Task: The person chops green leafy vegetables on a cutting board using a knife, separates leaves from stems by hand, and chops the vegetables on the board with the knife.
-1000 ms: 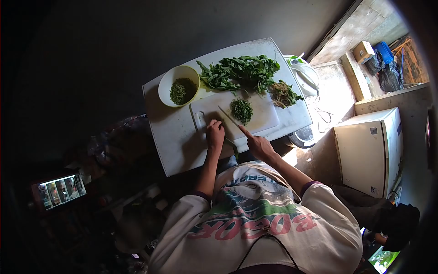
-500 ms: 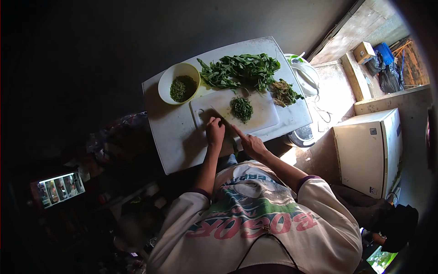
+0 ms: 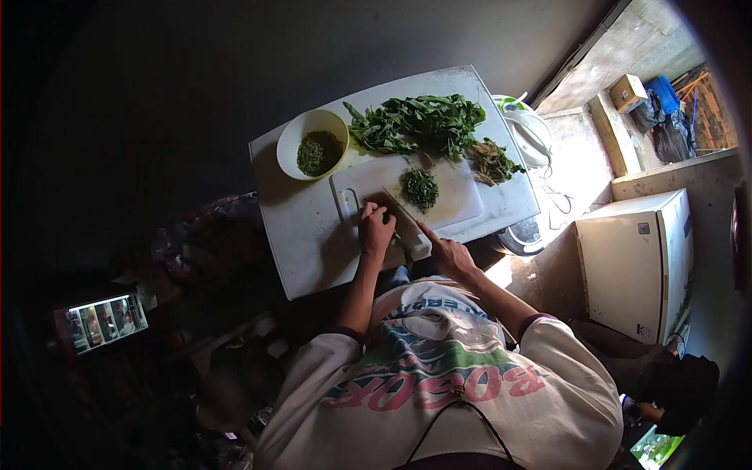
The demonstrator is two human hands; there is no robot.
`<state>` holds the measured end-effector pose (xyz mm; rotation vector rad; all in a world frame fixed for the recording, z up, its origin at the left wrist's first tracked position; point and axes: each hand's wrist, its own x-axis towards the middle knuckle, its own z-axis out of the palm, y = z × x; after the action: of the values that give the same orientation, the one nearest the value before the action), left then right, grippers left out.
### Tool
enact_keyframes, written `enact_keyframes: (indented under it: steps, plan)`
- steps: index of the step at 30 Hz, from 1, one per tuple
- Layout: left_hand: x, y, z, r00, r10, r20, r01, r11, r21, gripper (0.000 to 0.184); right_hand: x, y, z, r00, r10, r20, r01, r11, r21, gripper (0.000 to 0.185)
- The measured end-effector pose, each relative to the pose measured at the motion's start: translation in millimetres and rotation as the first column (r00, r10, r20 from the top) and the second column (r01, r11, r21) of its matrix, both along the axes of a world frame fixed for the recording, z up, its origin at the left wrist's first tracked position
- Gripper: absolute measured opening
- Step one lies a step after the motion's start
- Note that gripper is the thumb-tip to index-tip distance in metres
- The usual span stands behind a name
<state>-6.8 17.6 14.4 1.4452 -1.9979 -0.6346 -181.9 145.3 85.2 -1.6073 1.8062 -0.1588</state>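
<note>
1. Shirt point(image 3: 450, 360): occupies the near centre; its lower part is cut off by the frame edge.
2. Left hand point(image 3: 377, 228): positioned at the near left part of the cutting board point(image 3: 458, 196). Fingers are curled in a narrow grip over held greens point(image 3: 396, 238). The greens lie under and just right of the fingers; the hand and shadow hide most of them, so their full extent cannot be told.
3. Right hand point(image 3: 456, 260): positioned right of the left hand, closed around the handle of the knife point(image 3: 402, 205). The index finger extends forward along the knife. The handle is largely hidden in the grip.
4. Knife: extends from the right hand toward the far left, over the board, with its blade between the left hand and the chopped greens point(image 3: 420, 190). Compared with the earlier frame, knife and right hand are shifted right; the blade is farther from the left fingertips.
5. Chopped greens: heaped on the board, just right of the blade and beyond both hands.
6. Bowl point(image 3: 288, 153): stands at the far left of the table point(image 3: 305, 235) and contains finely cut greens point(image 3: 319, 153).
7. Leafy bunch point(image 3: 423, 124): lies at the far side of the table; the wilted bunch point(image 3: 493, 163) lies at its right.
8. White freezer point(image 3: 623, 262): stands well apart at the right.
</note>
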Motion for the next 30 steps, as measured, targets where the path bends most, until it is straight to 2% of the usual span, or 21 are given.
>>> enact_keyframes:
  steps: [3, 5, 8, 13, 18, 23, 30]
  plan:
    - [3.5, -1.0, -9.5, 0.998, -0.042, -0.04, 0.042, 0.999, 0.008, 0.022, -2.1, 1.9, 10.1, 0.999, -0.044, -0.033, 0.044, 0.999, 0.017, 0.085]
    - [6.0, -1.6, -18.4, 0.998, -0.042, 0.046, 0.044, 0.997, -0.064, 0.022, -2.0, -0.3, 22.7, 0.999, -0.003, -0.046, 0.004, 0.999, 0.038, 0.086]
    - [7.6, -2.2, -13.5, 0.992, -0.032, 0.125, 0.035, 0.999, -0.022, 0.025, -1.1, -0.2, 35.7, 1.0, 0.029, -0.003, -0.028, 0.997, 0.069, 0.087]
    - [7.7, -1.0, -9.8, 0.997, -0.002, 0.075, 0.002, 1.0, -0.008, 0.027, 2.7, 5.1, 44.0, 0.999, 0.046, -0.016, -0.044, 0.996, 0.072, 0.088]
    - [5.5, -3.4, -10.0, 1.0, -0.018, 0.021, 0.018, 1.0, 0.002, 0.022, 8.3, 1.0, -8.1, 1.0, 0.025, 0.016, -0.026, 0.999, 0.034, 0.088]
    - [2.1, -2.6, 1.0, 0.998, -0.019, 0.058, 0.018, 1.0, 0.021, 0.018, 18.9, -28.5, -31.5, 0.999, 0.036, 0.04, -0.028, 0.983, -0.179, 0.084]
    - [4.7, 4.8, 2.7, 0.995, -0.033, 0.089, 0.035, 0.999, -0.016, 0.017, 15.1, -26.7, -28.0, 0.997, 0.043, 0.06, -0.034, 0.99, -0.137, 0.083]
